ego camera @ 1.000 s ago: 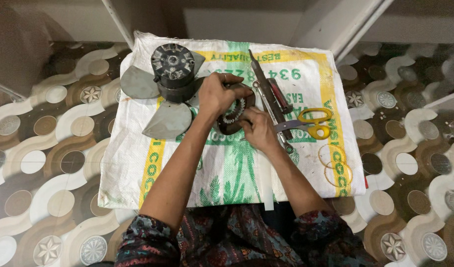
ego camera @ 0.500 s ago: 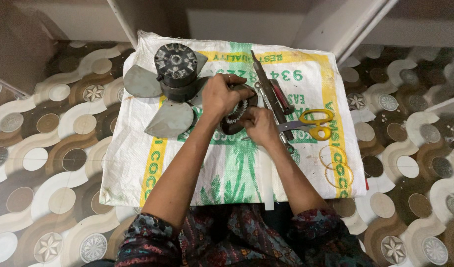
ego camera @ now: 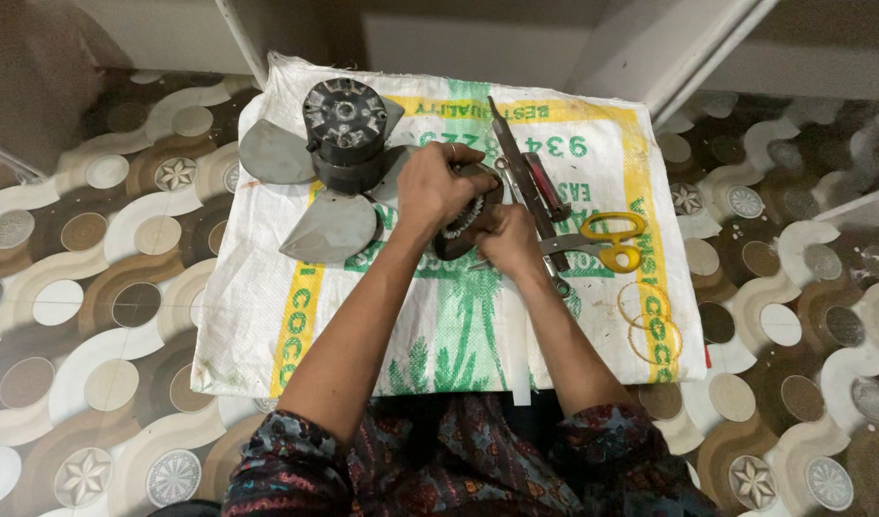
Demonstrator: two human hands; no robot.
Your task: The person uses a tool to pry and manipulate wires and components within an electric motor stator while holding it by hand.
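Note:
My left hand [ego camera: 438,188] grips a dark round motor part [ego camera: 466,228] with a pale toothed rim, holding it on the white woven sack [ego camera: 267,297]. Pressed against the part's lower right side is my right hand [ego camera: 509,242], fingers closed around something small that I cannot make out. Just left of my left hand lies a grey fan blade assembly [ego camera: 326,163] with a dark round motor hub on top.
Right of my hands lie yellow-handled scissors [ego camera: 607,239], a long dark metal tool [ego camera: 518,168] and a red-handled tool [ego camera: 547,187]. The sack is spread on a brown and white patterned floor [ego camera: 95,287]. A wall runs along the far edge.
My hands stay on the motor part with only slight shifts of the fingers. Nothing else has moved.

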